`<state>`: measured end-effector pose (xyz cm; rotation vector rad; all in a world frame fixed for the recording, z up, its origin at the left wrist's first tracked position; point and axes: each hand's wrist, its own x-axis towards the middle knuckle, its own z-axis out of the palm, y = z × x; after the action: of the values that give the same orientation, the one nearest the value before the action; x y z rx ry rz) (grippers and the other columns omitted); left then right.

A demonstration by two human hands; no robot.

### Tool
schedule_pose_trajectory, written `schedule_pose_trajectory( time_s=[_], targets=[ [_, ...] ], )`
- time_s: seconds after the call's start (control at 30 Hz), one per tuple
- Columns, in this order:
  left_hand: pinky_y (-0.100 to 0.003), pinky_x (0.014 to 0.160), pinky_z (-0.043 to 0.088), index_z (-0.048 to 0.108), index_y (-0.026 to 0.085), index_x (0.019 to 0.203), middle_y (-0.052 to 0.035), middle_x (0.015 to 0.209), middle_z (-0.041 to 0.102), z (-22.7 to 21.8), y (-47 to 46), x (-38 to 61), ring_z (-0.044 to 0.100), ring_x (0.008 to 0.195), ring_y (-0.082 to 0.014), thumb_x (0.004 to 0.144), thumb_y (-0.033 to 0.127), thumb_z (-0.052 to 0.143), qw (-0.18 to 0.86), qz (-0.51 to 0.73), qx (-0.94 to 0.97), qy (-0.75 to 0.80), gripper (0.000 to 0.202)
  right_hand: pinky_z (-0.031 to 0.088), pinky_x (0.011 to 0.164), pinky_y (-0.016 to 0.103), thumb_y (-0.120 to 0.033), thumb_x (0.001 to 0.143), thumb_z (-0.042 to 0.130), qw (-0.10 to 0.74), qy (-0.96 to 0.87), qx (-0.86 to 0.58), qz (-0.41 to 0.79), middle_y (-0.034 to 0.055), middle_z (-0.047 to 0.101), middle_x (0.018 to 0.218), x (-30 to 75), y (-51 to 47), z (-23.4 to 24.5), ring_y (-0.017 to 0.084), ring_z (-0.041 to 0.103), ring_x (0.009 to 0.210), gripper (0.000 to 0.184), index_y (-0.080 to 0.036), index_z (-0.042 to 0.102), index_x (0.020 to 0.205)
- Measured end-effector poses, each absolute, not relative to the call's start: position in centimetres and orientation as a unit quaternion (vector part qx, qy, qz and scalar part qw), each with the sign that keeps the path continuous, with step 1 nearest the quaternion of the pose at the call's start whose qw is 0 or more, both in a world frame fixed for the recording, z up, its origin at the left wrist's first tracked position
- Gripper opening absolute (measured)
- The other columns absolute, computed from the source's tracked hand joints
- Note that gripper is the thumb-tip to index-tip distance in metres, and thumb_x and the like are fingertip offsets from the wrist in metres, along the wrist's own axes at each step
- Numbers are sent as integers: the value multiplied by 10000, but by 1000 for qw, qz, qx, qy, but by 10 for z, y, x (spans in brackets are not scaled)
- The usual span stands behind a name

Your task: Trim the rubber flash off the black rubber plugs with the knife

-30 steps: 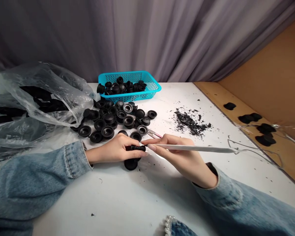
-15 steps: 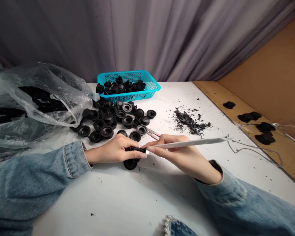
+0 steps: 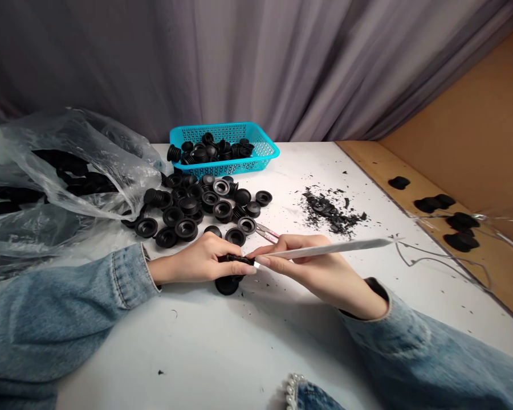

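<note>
My left hand pinches a black ribbed rubber plug between thumb and fingers. My right hand is closed around a slim craft knife with a whitish wrapped handle; a small bright blade end shows against the plug. Fingers hide most of the blade and part of the plug. Directly below the left fingertips, another black plug rests on the white table. Behind the hands lies a pile of similar round black plugs. A metal tool with pinkish handles, partly covered by my right hand, lies beside them.
A turquoise basket holding black plugs stands at the back. Clear plastic bags with black pieces inside spread out on the left. Black shavings are heaped right of centre. Several black pieces and a thin cable lie at the right.
Almost nothing differs. Both hands keep their hold, with only a very slight shift of the plug and knife.
</note>
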<state>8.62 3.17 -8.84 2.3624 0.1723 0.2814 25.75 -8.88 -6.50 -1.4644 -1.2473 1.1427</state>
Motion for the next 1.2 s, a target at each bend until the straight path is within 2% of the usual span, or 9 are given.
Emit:
schedule_pose_trajectory(
  time_s=[0.2, 0.4, 0.5, 0.63, 0.7, 0.93, 1.2],
  targets=[
    [-172, 429, 266, 576, 114, 575, 55, 471, 370, -88, 31, 86, 343, 445, -52, 855, 376, 530, 377, 107, 918, 60, 386, 527, 665, 312, -320, 736, 679, 439, -511, -585, 452, 55, 737, 869, 256, -88, -65, 208, 684, 815, 239, -196, 548, 578],
    [-173, 429, 259, 563, 110, 566, 54, 480, 352, -88, 32, 87, 331, 450, -50, 860, 368, 524, 375, 106, 919, 55, 393, 530, 618, 264, -280, 764, 651, 424, -560, -583, 408, 54, 738, 854, 257, -89, -66, 172, 681, 741, 204, -189, 572, 599],
    [-174, 425, 252, 584, 105, 582, 52, 484, 362, -89, 32, 87, 322, 450, -50, 860, 360, 524, 377, 106, 918, 60, 382, 524, 587, 233, -237, 794, 611, 428, -611, -570, 343, 48, 738, 853, 254, -91, -70, 147, 678, 697, 177, -182, 588, 627],
    [-174, 422, 243, 598, 102, 584, 54, 478, 353, -89, 32, 88, 306, 448, -48, 855, 352, 531, 373, 115, 919, 60, 374, 508, 543, 216, -190, 827, 555, 423, -660, -577, 228, 39, 736, 803, 249, -93, -78, 121, 661, 610, 112, -174, 648, 767],
    [-170, 423, 250, 612, 102, 605, 53, 481, 372, -89, 32, 87, 318, 449, -48, 855, 353, 532, 374, 114, 919, 56, 363, 507, 536, 220, -191, 829, 551, 422, -666, -580, 207, 32, 734, 776, 248, -93, -80, 121, 657, 593, 111, -181, 649, 777],
    [-162, 428, 283, 622, 101, 625, 44, 483, 430, -88, 33, 87, 369, 444, -50, 853, 364, 537, 379, 116, 917, 48, 358, 562, 636, 248, -234, 778, 638, 484, -584, -563, 328, 57, 737, 824, 252, -91, -74, 162, 697, 740, 169, -182, 600, 622],
    [-162, 424, 280, 659, 106, 669, 41, 482, 451, -87, 32, 87, 373, 446, -54, 849, 363, 542, 382, 117, 915, 57, 335, 547, 628, 258, -258, 768, 652, 456, -571, -571, 374, 62, 740, 856, 255, -90, -68, 185, 700, 767, 227, -184, 553, 578]
  ],
)
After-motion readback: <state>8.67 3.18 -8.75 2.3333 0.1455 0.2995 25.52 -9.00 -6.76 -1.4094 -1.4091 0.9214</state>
